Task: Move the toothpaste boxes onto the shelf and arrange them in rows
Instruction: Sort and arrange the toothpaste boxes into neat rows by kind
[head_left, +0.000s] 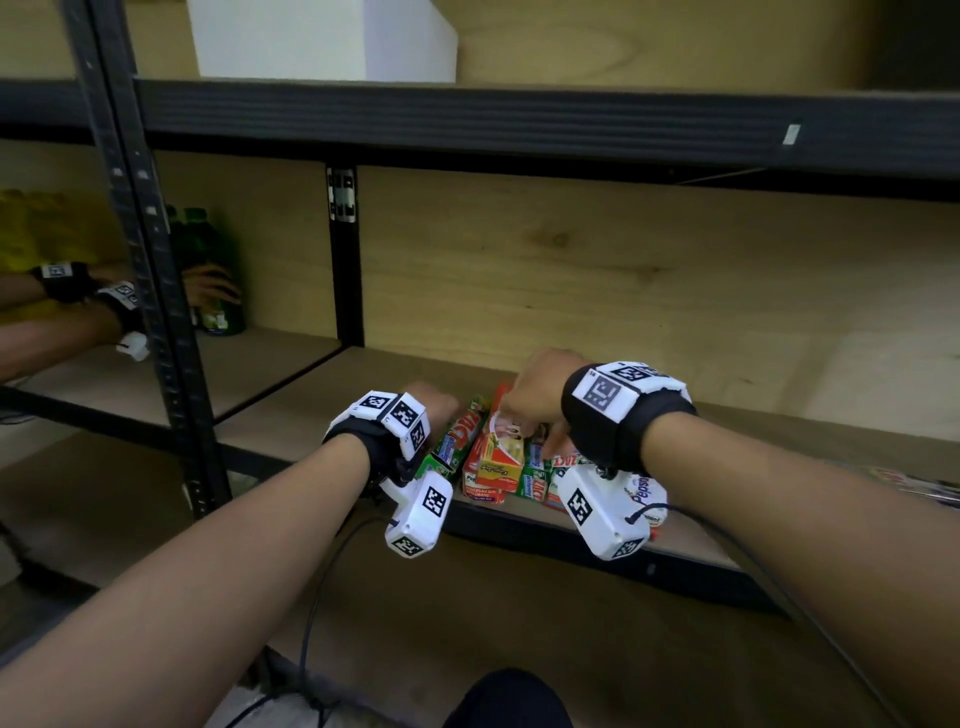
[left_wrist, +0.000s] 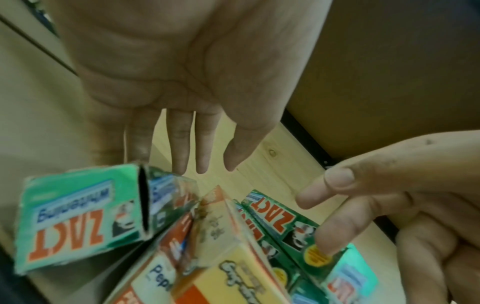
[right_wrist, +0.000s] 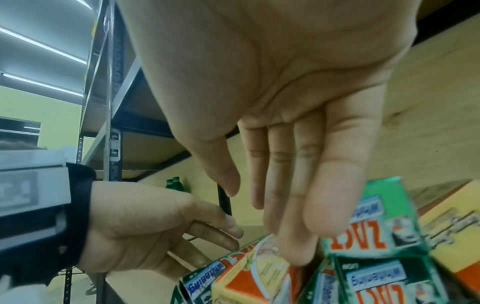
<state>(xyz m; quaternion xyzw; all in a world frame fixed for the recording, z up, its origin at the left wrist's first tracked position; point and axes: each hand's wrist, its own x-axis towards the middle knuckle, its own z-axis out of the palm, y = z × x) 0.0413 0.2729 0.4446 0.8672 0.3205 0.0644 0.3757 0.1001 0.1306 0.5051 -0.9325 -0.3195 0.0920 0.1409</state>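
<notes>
Hands, left (head_left: 434, 408) and right (head_left: 537, 397), hover open-fingered over jumbled toothpaste boxes (head_left: 491, 460) near the shelf (head_left: 685, 545) lip; a careless nudge could tip one off.

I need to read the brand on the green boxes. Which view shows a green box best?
The left wrist view: a green ZACT box fills its lower left, lettering large though upside down. The right wrist view shows others, blurred; in the head view they are small, partly behind the hands.
</notes>
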